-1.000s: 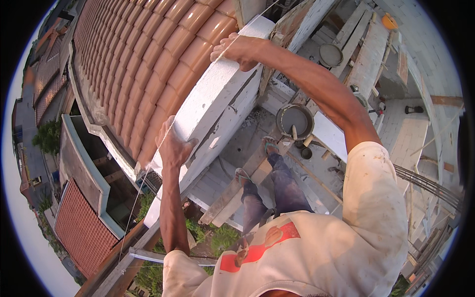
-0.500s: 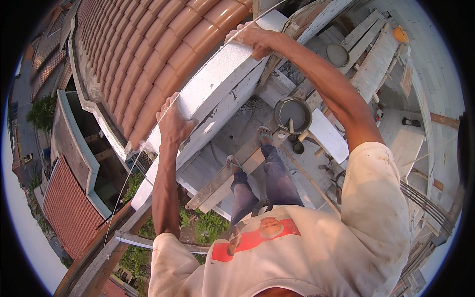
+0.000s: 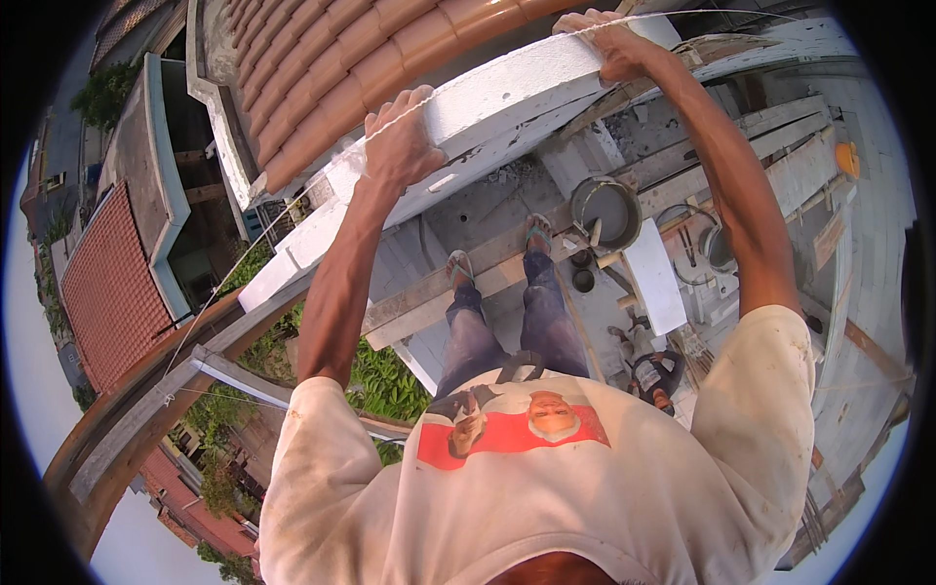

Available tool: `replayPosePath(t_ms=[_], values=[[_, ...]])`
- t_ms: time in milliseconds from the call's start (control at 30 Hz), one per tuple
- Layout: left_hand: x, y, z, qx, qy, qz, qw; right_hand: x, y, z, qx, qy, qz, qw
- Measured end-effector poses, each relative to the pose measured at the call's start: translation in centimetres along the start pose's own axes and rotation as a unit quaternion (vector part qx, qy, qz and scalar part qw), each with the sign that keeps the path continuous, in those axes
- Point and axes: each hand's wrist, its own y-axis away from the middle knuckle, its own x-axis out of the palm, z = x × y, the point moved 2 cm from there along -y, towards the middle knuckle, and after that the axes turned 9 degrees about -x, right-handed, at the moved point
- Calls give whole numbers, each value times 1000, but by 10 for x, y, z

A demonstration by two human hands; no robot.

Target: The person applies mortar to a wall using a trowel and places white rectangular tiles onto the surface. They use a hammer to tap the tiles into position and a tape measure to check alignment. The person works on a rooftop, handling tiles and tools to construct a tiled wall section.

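Observation:
A long white block (image 3: 507, 90) with a rough edge runs along the top of a white wall, beside clay roof tiles (image 3: 361, 54). My left hand (image 3: 400, 146) grips the block's left part, fingers curled over its far edge. My right hand (image 3: 614, 47) grips it the same way near its right end. A thin white string (image 3: 230, 270) runs along the far edge of the block, over or by the fingers of both hands. Whether either hand also holds the string, I cannot tell.
My sandaled feet stand on a narrow plank (image 3: 390, 322). Below right are a grey mortar bucket (image 3: 605, 214), a white panel (image 3: 655, 273), timber and another person (image 3: 651, 375) on a lower level. A wooden beam (image 3: 117, 439) runs at lower left, with a drop to greenery beyond.
The view has swung round, so the block lies flatter and higher in the picture. Both hands still grip it. A person on the lower level has come into view.

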Motion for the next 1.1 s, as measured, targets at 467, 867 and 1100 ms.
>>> replayPosePath(t_ms=[467,867,1100], values=[[-11,26,34,64,-2,-43,997,29,-3,-20,9,0,-28,1000],[74,106,168,-119,226,-48,966,15,0,-5,-19,19,-28,999],[124,92,174,-49,168,-56,983,7,14,1,-18,54,-49,997]])
